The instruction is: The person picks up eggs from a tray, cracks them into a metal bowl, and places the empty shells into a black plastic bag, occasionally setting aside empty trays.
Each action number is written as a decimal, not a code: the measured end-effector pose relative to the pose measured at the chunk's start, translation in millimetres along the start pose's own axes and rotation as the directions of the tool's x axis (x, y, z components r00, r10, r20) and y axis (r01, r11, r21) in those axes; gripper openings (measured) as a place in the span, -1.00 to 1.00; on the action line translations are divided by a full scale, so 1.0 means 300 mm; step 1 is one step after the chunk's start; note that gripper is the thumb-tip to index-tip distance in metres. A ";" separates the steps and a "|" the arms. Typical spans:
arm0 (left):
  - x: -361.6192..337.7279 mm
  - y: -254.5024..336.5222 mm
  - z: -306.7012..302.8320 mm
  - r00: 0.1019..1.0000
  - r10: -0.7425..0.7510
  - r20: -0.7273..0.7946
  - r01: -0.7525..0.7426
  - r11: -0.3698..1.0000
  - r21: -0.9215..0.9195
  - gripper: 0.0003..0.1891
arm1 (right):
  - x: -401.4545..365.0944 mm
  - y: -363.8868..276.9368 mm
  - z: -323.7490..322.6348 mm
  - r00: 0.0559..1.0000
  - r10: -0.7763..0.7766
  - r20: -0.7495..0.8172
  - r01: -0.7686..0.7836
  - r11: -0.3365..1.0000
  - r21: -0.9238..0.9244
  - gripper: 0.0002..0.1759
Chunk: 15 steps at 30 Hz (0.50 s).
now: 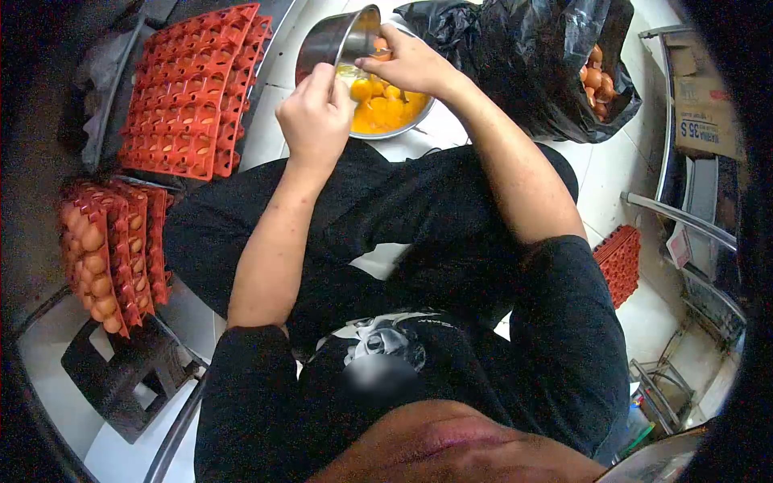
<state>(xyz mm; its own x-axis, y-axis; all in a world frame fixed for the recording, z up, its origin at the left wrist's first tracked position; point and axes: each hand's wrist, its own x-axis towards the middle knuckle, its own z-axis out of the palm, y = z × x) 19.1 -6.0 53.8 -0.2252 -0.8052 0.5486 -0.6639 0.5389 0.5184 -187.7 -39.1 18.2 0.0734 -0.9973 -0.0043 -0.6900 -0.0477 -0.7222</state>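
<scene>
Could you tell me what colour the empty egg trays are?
The empty egg trays are red; head view.

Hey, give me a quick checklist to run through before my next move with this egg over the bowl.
1. Hands over the bowl: left hand and right hand are both above the metal bowl: ok.
2. Grip on the egg: pinched between both hands but mostly hidden: cannot tell.
3. Shell bits among the yolks: too small to see: cannot tell.
4. Room in the bowl: the wall is bare above the yolks: ok.
5. Black bag with shells in it: open, on the right: ok.
6. Egg trays on the left: hold eggs: ok.
</scene>
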 end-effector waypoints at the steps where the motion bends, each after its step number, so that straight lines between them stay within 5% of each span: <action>1: 0.003 0.006 -0.002 0.993 0.112 -0.019 -0.111 0.991 0.073 -0.94 | -0.003 0.013 0.002 1.000 -0.016 -0.014 0.016 1.000 -0.023 -0.27; 9: -0.002 0.010 -0.007 0.980 0.201 -0.004 -0.199 0.971 0.133 -0.88 | -0.036 -0.044 -0.067 0.906 -0.318 -0.279 0.265 0.941 -0.212 -0.40; 12: -0.003 0.006 -0.008 0.973 0.231 -0.022 -0.224 0.961 0.163 -0.87 | -0.081 -0.062 -0.058 0.956 -0.251 -0.150 0.209 0.945 -0.250 -0.44; 15: -0.002 -0.007 -0.005 0.969 0.244 -0.044 -0.234 0.959 0.160 -0.86 | -0.109 -0.098 -0.086 0.933 -0.245 -0.263 0.176 0.949 -0.262 -0.49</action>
<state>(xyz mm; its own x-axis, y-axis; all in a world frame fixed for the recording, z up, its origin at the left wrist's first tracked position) 21.6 -6.4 53.4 -0.3484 -0.6377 0.6870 -0.6981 0.6656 0.2638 -188.2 -6.5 57.5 0.0486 -0.9336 0.3549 -0.8306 -0.2351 -0.5047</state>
